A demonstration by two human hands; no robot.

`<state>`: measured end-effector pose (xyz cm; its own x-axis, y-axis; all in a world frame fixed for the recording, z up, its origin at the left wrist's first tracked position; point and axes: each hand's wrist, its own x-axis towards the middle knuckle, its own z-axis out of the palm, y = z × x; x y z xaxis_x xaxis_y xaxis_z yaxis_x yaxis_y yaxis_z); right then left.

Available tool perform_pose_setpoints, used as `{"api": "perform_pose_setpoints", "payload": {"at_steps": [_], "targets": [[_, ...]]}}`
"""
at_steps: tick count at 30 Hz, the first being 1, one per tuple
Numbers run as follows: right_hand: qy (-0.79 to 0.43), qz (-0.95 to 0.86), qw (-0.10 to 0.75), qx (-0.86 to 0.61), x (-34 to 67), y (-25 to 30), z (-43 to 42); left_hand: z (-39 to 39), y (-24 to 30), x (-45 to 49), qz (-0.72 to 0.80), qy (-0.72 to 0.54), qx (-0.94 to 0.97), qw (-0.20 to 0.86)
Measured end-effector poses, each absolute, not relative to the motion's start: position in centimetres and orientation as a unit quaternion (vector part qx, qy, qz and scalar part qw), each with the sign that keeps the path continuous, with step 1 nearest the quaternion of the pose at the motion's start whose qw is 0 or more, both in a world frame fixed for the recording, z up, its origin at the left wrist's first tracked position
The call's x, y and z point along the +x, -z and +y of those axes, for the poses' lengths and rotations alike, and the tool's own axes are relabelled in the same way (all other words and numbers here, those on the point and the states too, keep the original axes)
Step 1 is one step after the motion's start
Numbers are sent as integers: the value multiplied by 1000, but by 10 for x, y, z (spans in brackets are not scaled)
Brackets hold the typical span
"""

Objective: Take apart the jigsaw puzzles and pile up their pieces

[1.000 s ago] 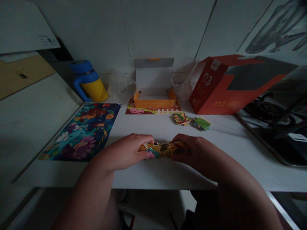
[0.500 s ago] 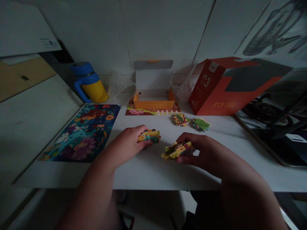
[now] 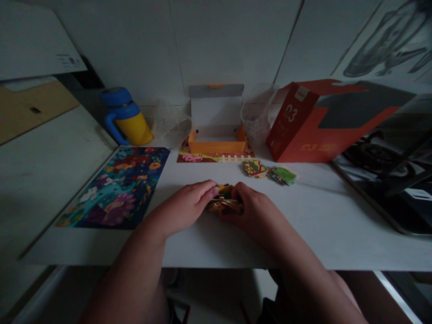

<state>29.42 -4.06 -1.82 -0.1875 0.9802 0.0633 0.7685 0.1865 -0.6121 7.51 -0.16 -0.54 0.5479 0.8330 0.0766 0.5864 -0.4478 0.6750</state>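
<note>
Near the middle of the white table, my left hand [image 3: 194,198] and my right hand [image 3: 249,209] meet around a bunch of jigsaw puzzle pieces [image 3: 225,206]. Thin edges of the pieces face me, and the fingers of both hands are closed on them; the undersides are hidden. Just beyond my right hand lie two small piles of puzzle pieces, a yellow-and-red one [image 3: 255,168] and a green one [image 3: 284,174]. To the left of my left hand a dark blue illustrated sheet [image 3: 118,189] lies flat.
An opened orange box [image 3: 216,146] stands at the back on a colourful printed sheet [image 3: 192,157], with crumpled clear plastic [image 3: 172,121] beside it. A blue-and-yellow jug [image 3: 130,119] is back left. A large red box [image 3: 303,130] and a black gas stove [image 3: 398,189] occupy the right.
My two hands, apart before with puzzle pieces in each, have come together. The right hand moved left, and the two bunches now meet between them. The piles behind stayed put.
</note>
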Motion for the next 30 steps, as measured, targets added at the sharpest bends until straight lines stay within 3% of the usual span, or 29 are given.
{"api": "perform_pose_setpoints", "payload": {"at_steps": [4, 11, 21, 30], "targets": [[-219, -696, 280, -624, 293, 28, -40, -4, 3, 78, 431, -203, 809, 344], [-205, -740, 229, -598, 292, 23, -40, -20, 2, 105, 468, -263, 723, 435], [-164, -805, 257, -509, 295, 32, -46, -32, 3, 132, 471, -333, 659, 482], [-278, -774, 266, -503, 298, 17, -41, -29, 11, 126, 457, -328, 680, 470]]}}
